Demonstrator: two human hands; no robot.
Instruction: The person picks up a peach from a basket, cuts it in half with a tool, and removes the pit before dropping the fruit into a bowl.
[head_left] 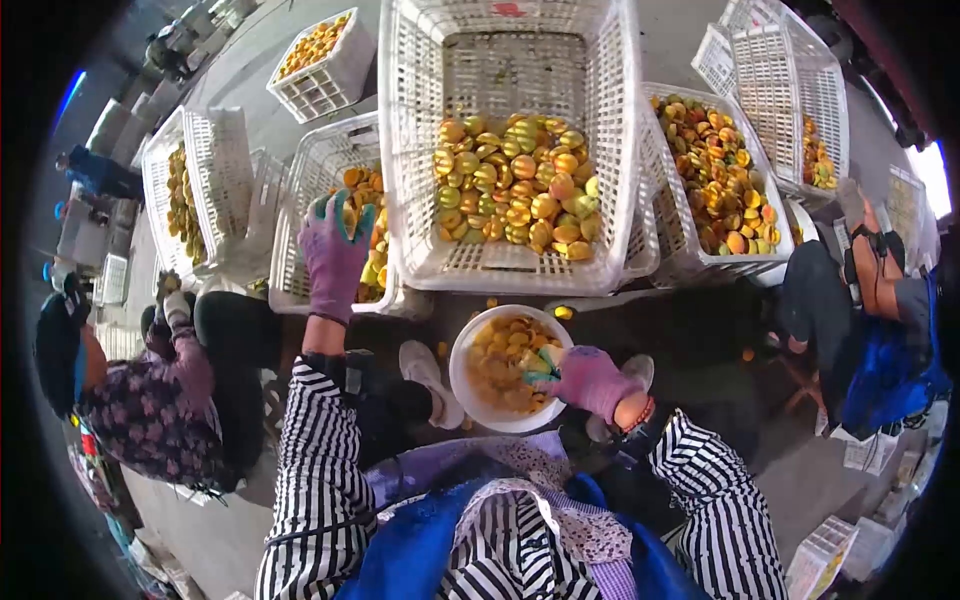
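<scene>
My left hand point(332, 255), in a purple glove with teal fingertips, reaches over the white crate of orange fruit halves point(372, 265) at the left. Its thumb and fingers are apart, with orange fruit showing between them. My right hand point(592, 382), gloved the same way, dips into a round white tub point(458, 372) of yellow-orange fruit pieces point(500, 350) between my feet. The right fingers are curled at a pale greenish piece; what exactly they hold I cannot make out. Ahead stands a large white crate point(510, 275) of yellow-green and orange fruit point(515, 185), like apricots or small peaches.
To the right is another crate point(765, 262) of cut fruit. Stacked crates point(785, 80) stand behind it, with more at far left point(222, 150) and a filled one point(340, 88) behind. Seated people flank me, left point(150, 420) and right point(880, 320). A loose fruit piece point(564, 313) lies beyond the tub.
</scene>
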